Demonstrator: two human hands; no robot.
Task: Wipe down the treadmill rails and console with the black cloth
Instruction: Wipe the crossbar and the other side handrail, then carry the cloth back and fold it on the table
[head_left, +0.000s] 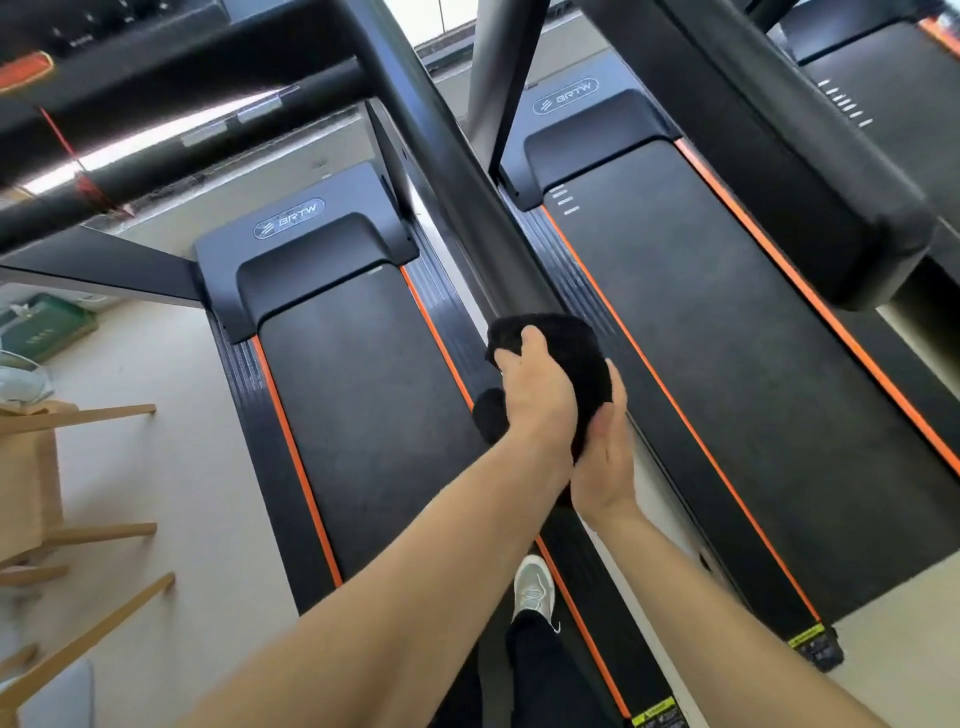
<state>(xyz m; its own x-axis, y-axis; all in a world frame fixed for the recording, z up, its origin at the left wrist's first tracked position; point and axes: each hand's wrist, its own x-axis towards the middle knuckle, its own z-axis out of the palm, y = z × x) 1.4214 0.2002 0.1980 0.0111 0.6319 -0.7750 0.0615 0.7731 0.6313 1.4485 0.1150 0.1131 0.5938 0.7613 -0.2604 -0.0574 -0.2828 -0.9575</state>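
Cloth (566, 353) bunched on rail (457, 171) end, clasped between left hand (540, 395) and right hand (605, 457) grips.

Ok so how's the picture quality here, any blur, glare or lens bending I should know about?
Head view: wide-angle bending bows the rail and both treadmill belts outward; motion blur smears the console at top left and the wooden chair at the left edge; bright glare streaks the crossbar under the console; the left hand, right hand and black cloth are fairly sharp and evenly lit.

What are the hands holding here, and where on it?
Both the left hand and right hand grip the bunched black cloth around its lower part.
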